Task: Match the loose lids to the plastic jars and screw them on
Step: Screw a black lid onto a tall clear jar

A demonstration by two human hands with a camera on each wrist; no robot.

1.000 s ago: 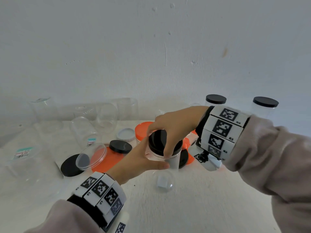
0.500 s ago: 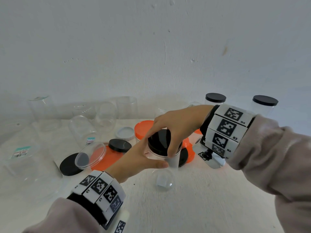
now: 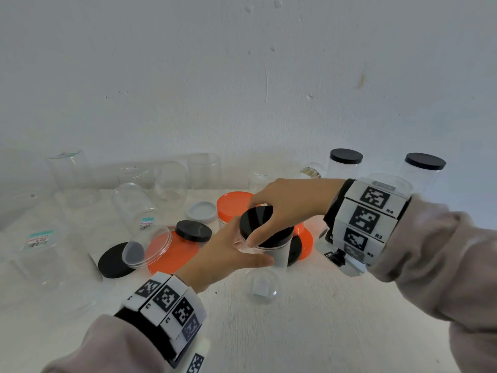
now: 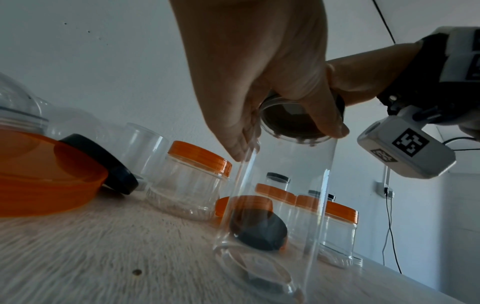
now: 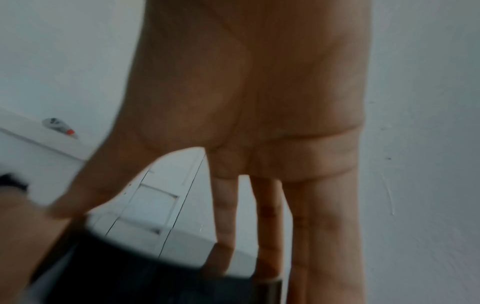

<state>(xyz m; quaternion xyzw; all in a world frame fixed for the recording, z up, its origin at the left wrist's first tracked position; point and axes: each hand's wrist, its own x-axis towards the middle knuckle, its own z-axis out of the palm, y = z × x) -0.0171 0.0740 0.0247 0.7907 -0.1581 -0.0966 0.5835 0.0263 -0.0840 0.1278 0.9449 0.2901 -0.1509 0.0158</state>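
Both hands (image 3: 226, 254) round lidded jar (image 4: 275, 205).

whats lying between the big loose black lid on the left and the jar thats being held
In the head view, a clear lid leans over a flat orange lid, with a smaller black lid behind, all between the big black lid and the held jar.

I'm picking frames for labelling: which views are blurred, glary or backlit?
Head view: sharp and evenly lit, though wide-angle bending curves the edges and a pale sheen lies on the black lid. Left wrist view: mostly sharp, the left hand dark against the bright wall, the table streaked near the lens. Right wrist view: motion-blurred throughout, the right hand dim.
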